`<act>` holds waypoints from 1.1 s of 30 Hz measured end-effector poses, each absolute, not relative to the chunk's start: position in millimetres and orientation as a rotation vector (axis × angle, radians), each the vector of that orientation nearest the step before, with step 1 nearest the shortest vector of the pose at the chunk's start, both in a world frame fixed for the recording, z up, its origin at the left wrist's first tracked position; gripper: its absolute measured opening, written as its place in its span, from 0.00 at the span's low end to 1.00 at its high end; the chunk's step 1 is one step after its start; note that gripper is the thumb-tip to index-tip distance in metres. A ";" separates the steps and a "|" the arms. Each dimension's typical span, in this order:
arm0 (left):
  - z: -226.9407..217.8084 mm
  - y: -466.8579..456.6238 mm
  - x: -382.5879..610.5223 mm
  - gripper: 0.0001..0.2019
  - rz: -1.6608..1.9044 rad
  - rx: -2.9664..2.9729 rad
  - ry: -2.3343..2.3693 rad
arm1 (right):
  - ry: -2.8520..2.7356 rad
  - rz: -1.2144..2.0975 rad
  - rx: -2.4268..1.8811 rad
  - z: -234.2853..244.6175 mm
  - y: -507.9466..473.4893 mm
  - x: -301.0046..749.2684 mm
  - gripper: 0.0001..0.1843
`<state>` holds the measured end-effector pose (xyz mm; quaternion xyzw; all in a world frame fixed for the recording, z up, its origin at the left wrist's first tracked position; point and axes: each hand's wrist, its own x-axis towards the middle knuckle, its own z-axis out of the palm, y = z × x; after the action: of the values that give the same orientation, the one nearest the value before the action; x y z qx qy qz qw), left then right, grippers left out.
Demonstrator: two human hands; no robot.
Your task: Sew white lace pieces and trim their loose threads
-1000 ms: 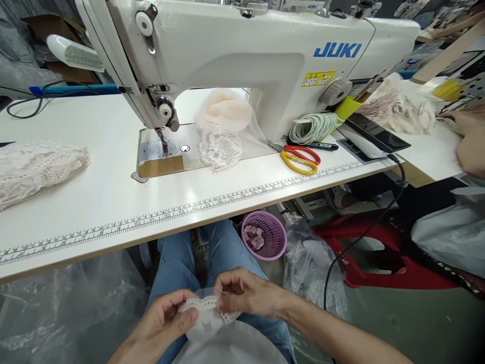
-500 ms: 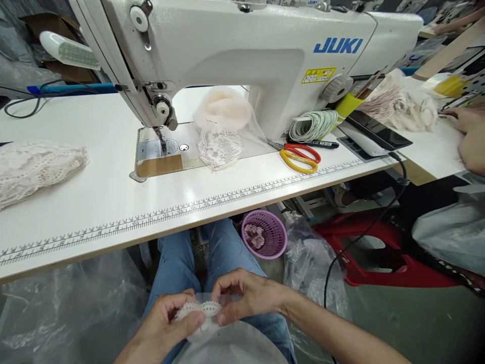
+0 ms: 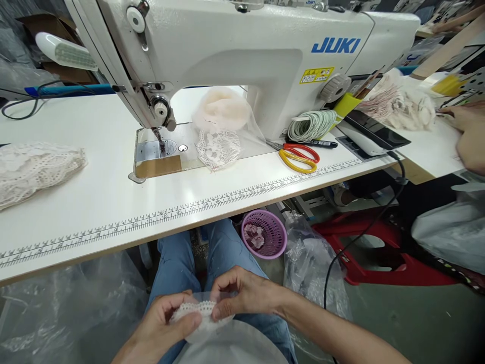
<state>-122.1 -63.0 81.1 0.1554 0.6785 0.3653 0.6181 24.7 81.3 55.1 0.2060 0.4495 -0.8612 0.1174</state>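
Observation:
Over my lap, my left hand pinches a strip of white lace trim together with thin sheer white fabric. My right hand grips the same lace a little to the right, thumb on top and fingers curled behind. The lace edge runs between both thumbs, and the sheer fabric hangs below over my legs. Fingertips behind the cloth are hidden. Beyond the table edge stands a white sewing machine, its needle and presser foot above the metal plate. Pale mesh fabric with a lace piece lies beside the needle.
Scissors with red and yellow handles lie right of the mesh, near a coil of pale cord. Gathered lace rests at the table's left. A purple basket and red stool stand below. A co-worker's arm shows at right.
My right thumb has shifted slightly left along the lace, and the lace strip looks straighter. My left hand has moved a little left. Both hands keep hold of it.

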 end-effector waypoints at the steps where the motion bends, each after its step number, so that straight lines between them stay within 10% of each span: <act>1: 81.4 -62.4 -121.4 0.22 0.848 0.360 1.549 | 1.326 -2.513 0.603 55.8 81.0 24.2 0.20; 13: 115.3 -54.3 -123.9 0.20 0.958 0.652 1.376 | 1.409 -2.507 0.275 90.9 98.1 30.4 0.23; 19: 150.7 -27.2 -136.5 0.17 0.915 0.703 1.247 | 2.464 -2.450 0.050 104.9 101.0 18.7 0.16; 25: 154.7 -6.5 -162.7 0.12 0.842 0.650 1.324 | 3.578 -1.582 -0.200 96.8 98.2 4.6 0.07; 33: 176.4 10.1 -190.2 0.10 0.779 0.697 1.408 | 3.733 -0.928 -0.342 131.7 119.5 -15.0 0.10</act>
<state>-190.2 10.1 176.4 0.3055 0.6171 0.3416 0.6397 -15.0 119.5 131.7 -0.0830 0.9047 -0.2249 -0.3522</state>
